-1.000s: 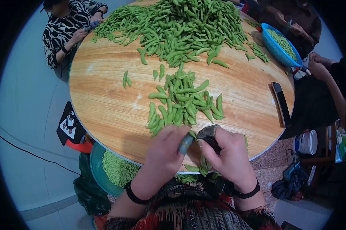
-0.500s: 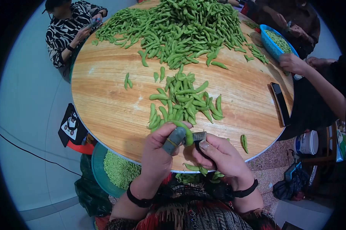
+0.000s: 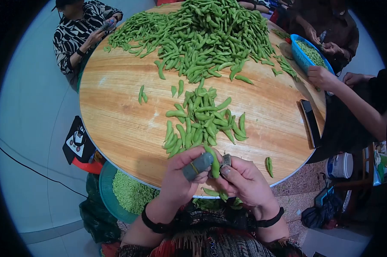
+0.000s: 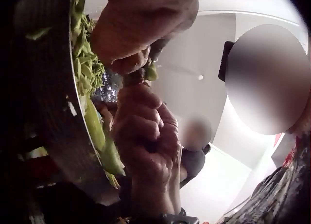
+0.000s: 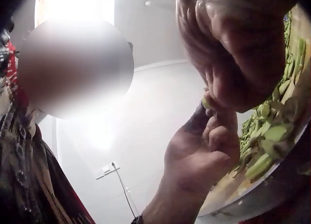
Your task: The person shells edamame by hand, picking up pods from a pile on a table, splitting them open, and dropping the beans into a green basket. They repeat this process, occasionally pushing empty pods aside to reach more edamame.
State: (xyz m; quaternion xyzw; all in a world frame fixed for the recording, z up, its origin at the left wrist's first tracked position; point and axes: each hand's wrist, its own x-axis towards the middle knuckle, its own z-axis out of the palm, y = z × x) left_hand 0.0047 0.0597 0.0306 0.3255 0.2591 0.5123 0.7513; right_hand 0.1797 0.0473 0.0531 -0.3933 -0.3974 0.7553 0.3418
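Over the table's near edge in the head view, the left hand (image 3: pixel 180 175) grips a green pod (image 3: pixel 213 162) that stands roughly upright between the hands. A grey cover with a yellow band (image 3: pixel 198 166) wraps the left thumb. Close on the right, the right hand (image 3: pixel 249 182) has its fingers curled, with a dark covering at its thumb and finger, and pinches the pod's lower part. Both wrist views show the two hands meeting, a bit of green between them. Loose pods (image 3: pixel 202 120) lie just beyond the hands.
A large pod heap (image 3: pixel 215 34) covers the table's far side. A phone (image 3: pixel 310 124) lies near the right edge, below a blue basket of beans (image 3: pixel 307 53). A teal basin (image 3: pixel 110 192) of beans stands below left. Other people sit around the table.
Over the last second a pod came up between the hands, and the right hand moved in against it. A split pod now lies to the right. A person's arm reached toward the blue basket.
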